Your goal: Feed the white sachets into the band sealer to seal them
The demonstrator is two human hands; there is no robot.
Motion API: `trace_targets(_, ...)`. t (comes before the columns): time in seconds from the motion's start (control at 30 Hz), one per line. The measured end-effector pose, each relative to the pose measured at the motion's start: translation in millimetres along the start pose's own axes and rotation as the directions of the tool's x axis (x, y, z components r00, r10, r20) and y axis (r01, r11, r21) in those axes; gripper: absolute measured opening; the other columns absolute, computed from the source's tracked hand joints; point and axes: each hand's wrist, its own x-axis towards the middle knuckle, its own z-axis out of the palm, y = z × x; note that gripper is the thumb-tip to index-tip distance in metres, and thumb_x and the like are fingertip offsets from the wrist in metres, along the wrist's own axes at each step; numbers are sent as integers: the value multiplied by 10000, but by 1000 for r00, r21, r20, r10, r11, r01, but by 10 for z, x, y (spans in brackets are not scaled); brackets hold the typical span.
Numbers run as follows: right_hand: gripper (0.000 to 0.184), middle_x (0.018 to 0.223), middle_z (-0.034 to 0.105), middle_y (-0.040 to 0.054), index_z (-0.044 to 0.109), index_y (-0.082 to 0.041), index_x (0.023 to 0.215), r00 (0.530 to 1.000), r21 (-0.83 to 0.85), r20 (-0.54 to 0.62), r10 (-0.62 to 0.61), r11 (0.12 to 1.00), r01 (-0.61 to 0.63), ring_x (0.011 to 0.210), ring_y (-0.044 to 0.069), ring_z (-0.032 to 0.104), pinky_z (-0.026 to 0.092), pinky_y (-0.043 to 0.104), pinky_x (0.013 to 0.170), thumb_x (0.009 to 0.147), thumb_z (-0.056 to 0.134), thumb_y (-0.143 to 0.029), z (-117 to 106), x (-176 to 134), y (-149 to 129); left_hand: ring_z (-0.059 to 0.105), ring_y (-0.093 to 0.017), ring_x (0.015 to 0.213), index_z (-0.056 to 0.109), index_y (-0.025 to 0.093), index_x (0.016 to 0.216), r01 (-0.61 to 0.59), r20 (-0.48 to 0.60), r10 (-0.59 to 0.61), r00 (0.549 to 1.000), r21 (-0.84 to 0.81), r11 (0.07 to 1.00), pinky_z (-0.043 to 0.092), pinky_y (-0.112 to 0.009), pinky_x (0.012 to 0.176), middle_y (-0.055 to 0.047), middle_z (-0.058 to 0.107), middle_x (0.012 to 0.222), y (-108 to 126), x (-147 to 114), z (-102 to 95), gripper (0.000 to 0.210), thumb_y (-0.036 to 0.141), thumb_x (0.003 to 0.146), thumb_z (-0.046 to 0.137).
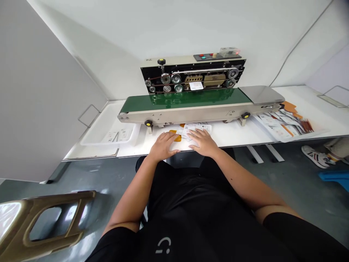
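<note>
My left hand [163, 146] lies at the table's front edge, its fingers stretched out over an orange packet [178, 138]. Beside it, my right hand [203, 142] rests with spread fingers on a small pile of white printed sachets [191, 127]. Neither hand has its fingers wrapped round anything. Behind the pile stands a band sealing machine [193, 74] with a green conveyor belt [185, 100]. One white sachet [196, 86] sits upright in the sealer, near its brass blocks.
On the left, a shallow white tray [89, 140] holds a few white sachets. A bin [293, 138] full of white and orange packets stands at the right. A brown plastic stool [51, 203] is on the floor at left. Another person's shoe [315, 156] shows at far right.
</note>
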Motion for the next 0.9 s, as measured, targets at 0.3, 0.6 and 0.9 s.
trace_targets(0.3,711,1764,317,5,420,-327,1675,1000,38,-14,24,999,-24,1646,362,255,180,641,1342,1027,517,-602,-16,3,-23,683,-326,1253,648,233,1477,-143,-17,142,990,-134,981,510,-534,1110,-154,737,1336,-30,8,-12,576,459,955,743)
trace_targets(0.6,700,1764,316,-3,433,-331,1669,999,63,-20,42,997,-41,1652,368,234,170,625,1349,1032,494,-616,-7,-8,-10,741,-242,1005,811,235,1130,-53,-314,-96,945,-436,899,599,-420,918,-98,805,1057,-99,-66,-27,230,340,1047,623)
trace_targets(0.9,700,1766,312,19,447,-273,1666,999,43,-21,43,998,-42,1655,375,218,184,618,1347,1050,457,-606,-23,-22,-30,705,-215,918,736,192,982,230,-391,-603,695,-674,702,586,-337,837,-65,731,967,-326,-88,111,353,542,956,702)
